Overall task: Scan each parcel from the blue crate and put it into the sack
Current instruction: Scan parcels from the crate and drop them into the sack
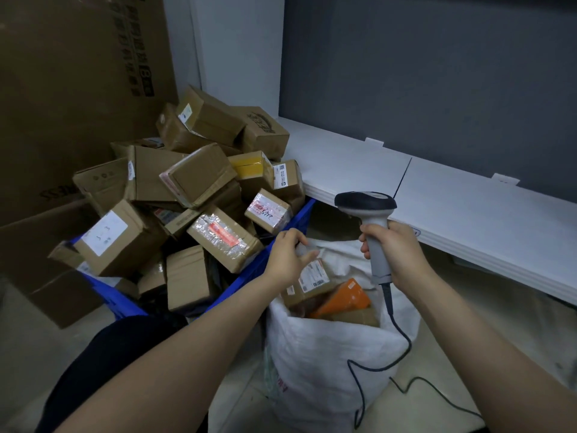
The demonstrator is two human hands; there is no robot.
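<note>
Over the white sack, left hand grips a labelled parcel, right hand the barcode scanner; next, probably release it, then reach into the blue crate.

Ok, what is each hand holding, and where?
The right hand grips the scanner by its handle. The left hand touches a parcel at its top corner; grip unclear.

Blue crate mostly buried under parcels; labels unreadable; left hand grip blurred; scanner cable end hidden.
</note>
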